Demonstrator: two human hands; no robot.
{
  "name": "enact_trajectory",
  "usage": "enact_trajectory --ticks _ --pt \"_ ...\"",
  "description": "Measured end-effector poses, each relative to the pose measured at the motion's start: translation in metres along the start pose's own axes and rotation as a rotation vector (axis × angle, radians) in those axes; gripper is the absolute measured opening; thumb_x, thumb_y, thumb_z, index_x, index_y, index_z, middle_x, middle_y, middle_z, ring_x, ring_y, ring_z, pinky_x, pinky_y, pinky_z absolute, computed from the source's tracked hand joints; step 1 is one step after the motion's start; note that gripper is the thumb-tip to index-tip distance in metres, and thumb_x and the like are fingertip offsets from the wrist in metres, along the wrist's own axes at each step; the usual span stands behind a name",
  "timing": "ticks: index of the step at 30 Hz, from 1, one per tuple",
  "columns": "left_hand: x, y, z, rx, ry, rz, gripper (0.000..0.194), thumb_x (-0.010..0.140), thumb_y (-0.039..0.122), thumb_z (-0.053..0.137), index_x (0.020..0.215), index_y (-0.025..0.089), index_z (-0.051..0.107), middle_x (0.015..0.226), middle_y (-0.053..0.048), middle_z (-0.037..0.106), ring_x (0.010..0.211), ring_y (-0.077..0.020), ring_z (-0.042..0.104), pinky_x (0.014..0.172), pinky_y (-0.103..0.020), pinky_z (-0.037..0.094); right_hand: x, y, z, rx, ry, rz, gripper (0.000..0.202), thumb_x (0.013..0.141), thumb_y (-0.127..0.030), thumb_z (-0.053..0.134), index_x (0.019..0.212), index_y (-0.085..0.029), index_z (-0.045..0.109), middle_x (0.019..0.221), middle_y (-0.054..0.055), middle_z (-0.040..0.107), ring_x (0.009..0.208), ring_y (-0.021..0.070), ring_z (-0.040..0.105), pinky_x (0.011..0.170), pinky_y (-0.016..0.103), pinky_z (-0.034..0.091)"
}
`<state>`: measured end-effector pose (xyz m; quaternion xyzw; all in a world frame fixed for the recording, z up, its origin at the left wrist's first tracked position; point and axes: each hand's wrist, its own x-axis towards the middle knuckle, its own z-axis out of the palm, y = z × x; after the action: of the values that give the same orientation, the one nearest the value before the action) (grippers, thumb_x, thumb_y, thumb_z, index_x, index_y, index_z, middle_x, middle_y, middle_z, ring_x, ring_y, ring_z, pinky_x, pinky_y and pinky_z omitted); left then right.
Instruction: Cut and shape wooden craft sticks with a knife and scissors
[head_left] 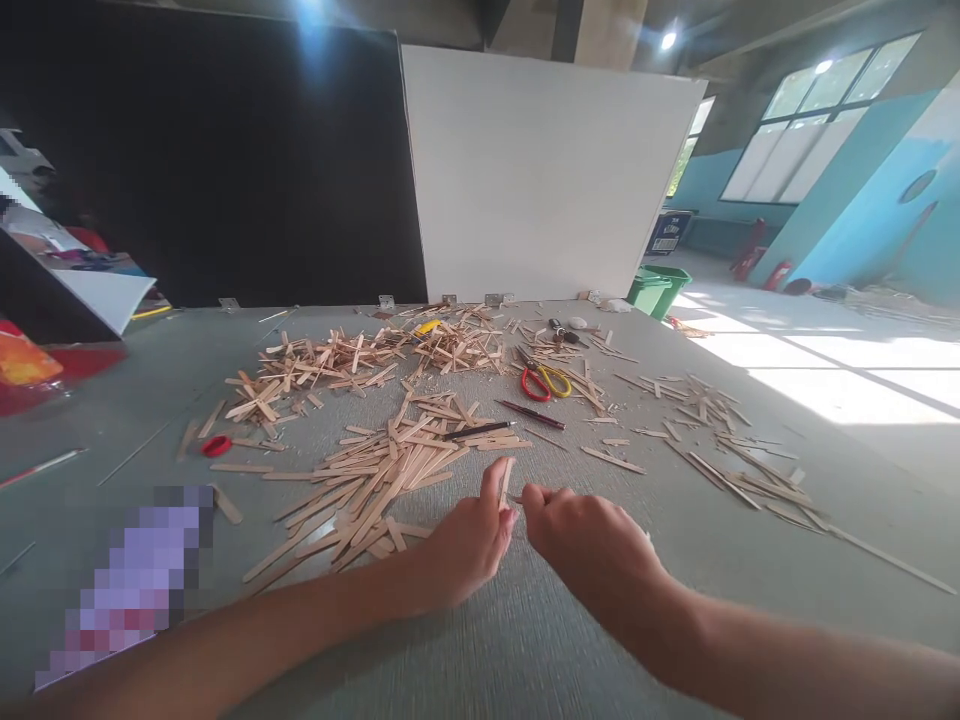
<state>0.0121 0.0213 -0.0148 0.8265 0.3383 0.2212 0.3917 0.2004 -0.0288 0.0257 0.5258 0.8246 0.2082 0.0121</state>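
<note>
My left hand (pixel 466 545) is closed on a wooden craft stick (pixel 506 478), which stands nearly upright between thumb and fingers. Just to its right, my right hand (pixel 589 530) is closed in a fist. A small dark pointed tip (pixel 516 498) pokes out of that fist towards the stick; the rest of this tool is hidden by the fingers, and I cannot tell its kind or whether it touches the stick. Left of my hands lies a loose heap of craft sticks (pixel 394 465), with a black pen (pixel 480 431) on its right side.
Beyond my hands lie scissors (pixel 546 382) with red and yellow handles and a dark red pen (pixel 531 414). More sticks (pixel 322 365) are piled farther back; others (pixel 750 470) scatter rightward. A red tape ring (pixel 217 446) is at left. Black (pixel 225 160) and white (pixel 547 170) panels stand behind.
</note>
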Motion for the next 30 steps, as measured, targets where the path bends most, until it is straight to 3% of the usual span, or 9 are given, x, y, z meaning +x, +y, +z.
enact_trajectory --ticks 6,11,14,20,23,27,30 --pt "0.003 -0.001 0.0 0.042 0.05 0.032 0.054 0.107 0.034 0.037 0.152 0.012 0.017 0.065 0.005 0.054 0.055 -0.0159 0.052 0.056 -0.027 0.033 0.011 0.019 0.019 0.062 -0.062 -0.158 0.017 0.093 -0.003 0.058 0.101 -0.018 0.055 0.075 0.001 0.071 0.054 0.0153 0.066 0.045 0.031 0.018" --pt "0.001 0.001 0.002 0.088 0.03 -0.025 0.053 0.108 0.032 0.031 0.154 0.009 0.016 0.062 0.005 0.053 0.051 -0.0163 0.051 0.053 -0.027 0.031 0.001 0.005 0.004 0.014 -0.055 -0.074 0.021 0.09 0.003 0.056 0.093 -0.018 0.054 0.065 0.001 0.066 0.051 0.0145 0.064 0.045 0.03 0.022" --pt "-0.003 0.003 0.003 0.1 -0.021 -0.05 0.055 0.108 0.033 0.031 0.156 0.011 0.015 0.06 0.007 0.051 0.047 -0.0147 0.047 0.05 -0.025 0.027 -0.009 -0.004 -0.005 -0.005 0.022 0.042 0.02 0.091 0.001 0.055 0.091 -0.018 0.055 0.064 0.001 0.064 0.049 0.0127 0.061 0.045 0.028 0.026" --pt "-0.003 0.004 -0.001 0.062 0.006 0.021 0.056 0.107 0.033 0.035 0.155 0.011 0.015 0.062 0.007 0.048 0.052 -0.0156 0.048 0.054 -0.027 0.031 0.007 0.02 0.02 0.035 -0.026 -0.181 0.006 0.101 -0.015 0.056 0.096 -0.018 0.057 0.071 0.0 0.068 0.05 0.014 0.063 0.043 0.03 0.02" --pt "-0.001 0.002 -0.001 0.044 0.039 -0.006 0.057 0.108 0.035 0.033 0.155 0.011 0.012 0.066 0.005 0.054 0.056 -0.0168 0.053 0.056 -0.027 0.035 0.01 0.016 0.019 0.034 -0.017 -0.154 0.01 0.098 -0.007 0.056 0.096 -0.017 0.057 0.07 0.001 0.069 0.051 0.0137 0.063 0.044 0.03 0.02" --pt "-0.001 -0.001 0.0 0.06 -0.018 -0.031 0.056 0.109 0.037 0.029 0.155 0.01 0.012 0.066 0.004 0.058 0.053 -0.0161 0.054 0.054 -0.026 0.035 0.006 0.008 0.008 0.057 -0.01 -0.056 0.017 0.094 0.0 0.054 0.094 -0.016 0.058 0.064 0.001 0.065 0.05 0.0122 0.06 0.046 0.027 0.025" --pt "0.001 -0.003 0.001 0.074 0.012 -0.013 0.055 0.107 0.032 0.033 0.154 0.01 0.015 0.065 0.004 0.057 0.053 -0.016 0.053 0.054 -0.026 0.034 0.011 0.016 0.013 0.1 -0.054 -0.118 0.014 0.096 -0.003 0.054 0.096 -0.017 0.058 0.067 0.002 0.067 0.054 0.0132 0.063 0.047 0.028 0.026"
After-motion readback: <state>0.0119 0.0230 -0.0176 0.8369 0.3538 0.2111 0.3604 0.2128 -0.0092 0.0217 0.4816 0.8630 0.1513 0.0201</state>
